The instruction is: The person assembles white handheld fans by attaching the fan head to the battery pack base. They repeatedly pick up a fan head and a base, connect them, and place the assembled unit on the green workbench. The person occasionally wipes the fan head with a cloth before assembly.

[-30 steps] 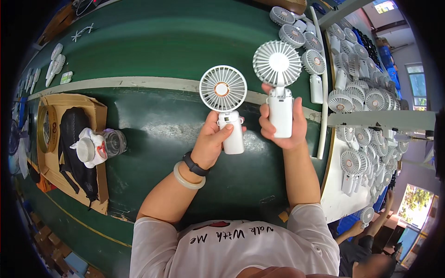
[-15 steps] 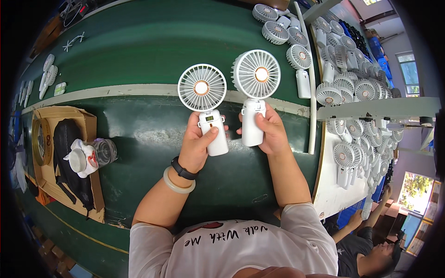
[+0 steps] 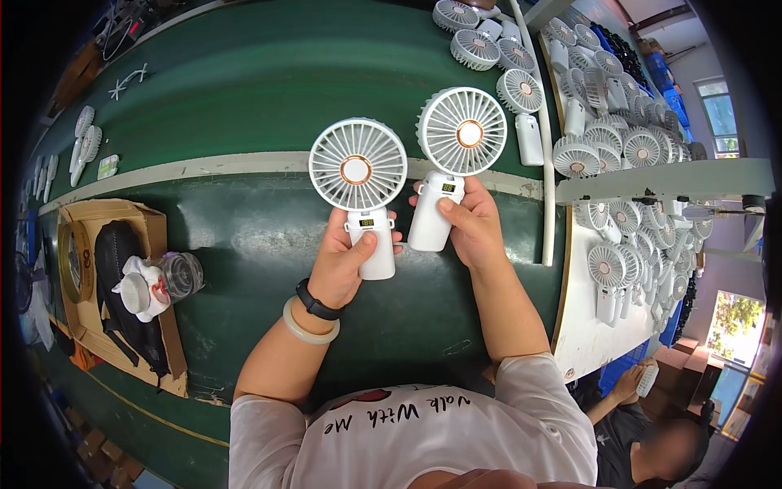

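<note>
Two white handheld fans are held up side by side over the dark green bench. My left hand (image 3: 344,257) is closed around the handle of the left fan (image 3: 358,165), its thumb on the front below a small lit display. In my right hand (image 3: 472,222) is the right fan (image 3: 462,130), gripped by its handle and tilted a little to the right. That thumb presses on the handle's front just under the lit display. Both round grilles face up toward me, each with a copper-ringed white centre. The fan heads are close together but apart.
Across a pale strip (image 3: 244,163) lies a green belt (image 3: 269,90) with several fans at its far right. More fans crowd a white table (image 3: 590,342) at right, behind a white pipe (image 3: 549,204). At left, a cardboard box (image 3: 175,326) holds a jar (image 3: 183,275) and a black pouch. A co-worker sits lower right.
The right fan has tilted, and its display now shows lit. The left fan has come slightly nearer, its display still lit. The co-worker's hands have come together lower down.
</note>
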Available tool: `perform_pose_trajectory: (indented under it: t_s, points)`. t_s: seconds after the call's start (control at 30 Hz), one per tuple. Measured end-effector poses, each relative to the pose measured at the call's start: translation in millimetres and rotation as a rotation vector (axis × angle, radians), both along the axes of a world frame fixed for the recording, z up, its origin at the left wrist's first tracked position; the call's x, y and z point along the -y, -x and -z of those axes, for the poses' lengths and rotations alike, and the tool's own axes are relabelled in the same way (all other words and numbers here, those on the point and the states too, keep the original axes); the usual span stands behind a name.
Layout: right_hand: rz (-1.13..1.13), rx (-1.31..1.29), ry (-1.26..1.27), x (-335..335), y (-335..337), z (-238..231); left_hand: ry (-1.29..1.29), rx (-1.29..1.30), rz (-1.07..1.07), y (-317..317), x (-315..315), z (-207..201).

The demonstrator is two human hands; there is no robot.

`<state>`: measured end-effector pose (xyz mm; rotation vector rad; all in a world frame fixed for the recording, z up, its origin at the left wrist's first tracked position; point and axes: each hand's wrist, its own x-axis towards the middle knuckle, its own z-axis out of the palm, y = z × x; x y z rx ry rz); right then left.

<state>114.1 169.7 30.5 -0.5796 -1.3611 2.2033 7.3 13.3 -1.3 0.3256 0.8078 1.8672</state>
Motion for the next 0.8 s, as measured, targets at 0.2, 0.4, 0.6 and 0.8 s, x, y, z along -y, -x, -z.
perform_pose_trajectory:
  t_s: [0.2, 0.4, 0.6, 0.8]
  points:
    - [-0.057, 0.053, 0.007, -8.6, -5.5, 2.6, -0.006, -0.020, 0.020, 1.6, 0.5, -1.2]
    - [-0.003, 0.036, -0.034, -2.4, -1.4, 0.6, -0.012, 0.005, 0.029, 2.0, 0.7, -0.3]
    - [-0.069, 0.055, -0.030, -2.7, -4.8, -7.8, -0.004, 0.006, 0.019, 1.7, 0.7, 0.5]
    - [-0.092, 0.041, -0.041, 0.2, -9.0, -11.3, 0.000, 0.002, 0.030, 1.8, 1.0, 0.8]
